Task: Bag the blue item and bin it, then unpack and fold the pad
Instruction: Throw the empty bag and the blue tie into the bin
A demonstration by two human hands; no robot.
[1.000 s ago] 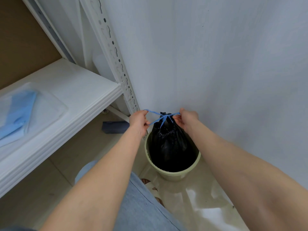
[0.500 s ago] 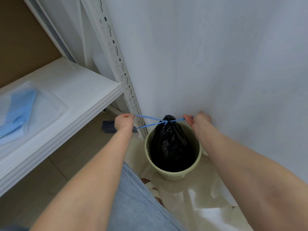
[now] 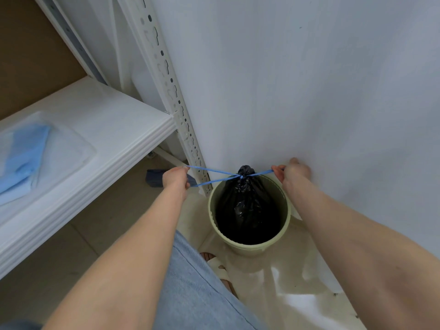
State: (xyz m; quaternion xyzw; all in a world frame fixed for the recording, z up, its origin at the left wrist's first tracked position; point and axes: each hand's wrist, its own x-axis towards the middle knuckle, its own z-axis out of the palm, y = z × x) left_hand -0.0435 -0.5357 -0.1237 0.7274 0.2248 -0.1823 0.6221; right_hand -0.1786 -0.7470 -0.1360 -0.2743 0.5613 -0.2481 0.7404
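A black bin bag point(image 3: 246, 203) stands in a pale green bin point(image 3: 283, 236) on the floor by the white wall. Its neck is gathered tight by a blue drawstring point(image 3: 214, 172) stretched out to both sides. My left hand point(image 3: 175, 181) grips the string's left ends and my right hand point(image 3: 291, 171) pinches the right end, close to the wall. The blue item is not visible; the bag hides its contents. A folded blue pad in a clear wrapper point(image 3: 26, 158) lies on the white shelf point(image 3: 114, 139) at the left.
A white perforated shelf upright point(image 3: 176, 101) stands just left of the bin. A dark blue object point(image 3: 154, 178) lies on the floor under the shelf. My leg in light blue jeans point(image 3: 197, 289) and a sandalled foot point(image 3: 219, 265) are below the bin.
My hands have pulled apart, left going left and right going toward the wall. The drawstring went from slack loops to taut lines and the bag's neck cinched shut.
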